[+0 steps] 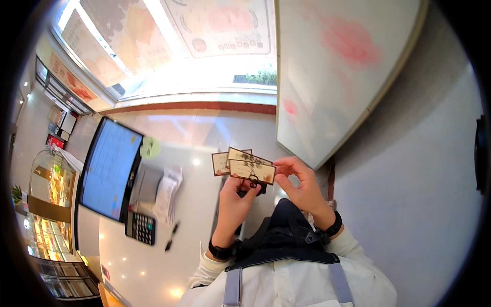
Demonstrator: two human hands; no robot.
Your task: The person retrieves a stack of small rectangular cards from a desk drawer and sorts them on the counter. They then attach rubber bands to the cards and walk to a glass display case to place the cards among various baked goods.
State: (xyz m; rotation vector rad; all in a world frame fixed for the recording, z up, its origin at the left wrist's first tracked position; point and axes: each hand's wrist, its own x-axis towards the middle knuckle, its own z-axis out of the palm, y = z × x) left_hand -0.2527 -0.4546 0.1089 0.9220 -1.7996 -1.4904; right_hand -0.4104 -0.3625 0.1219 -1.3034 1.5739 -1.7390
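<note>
Just in front of my body, my left hand [236, 200] is closed on a fanned bunch of small cream price cards [253, 172] with dark borders and handwriting. A black ring-shaped card clip [253, 180] shows at their lower edge, above my left thumb. More dark clip parts sit between the fingers, partly hidden. My right hand [303, 188] is at the cards' right edge, its thumb and index finger apart and the index fingertip at a card corner. Whether that fingertip presses on the card is hard to make out.
On the pale counter [128, 261] to my left are a monitor [110, 169], a black calculator [140, 228], a pen [173, 235] and a stack of paper slips [168, 194]. A white panel [332, 66] stands ahead right. A lit display case [48, 215] is far left.
</note>
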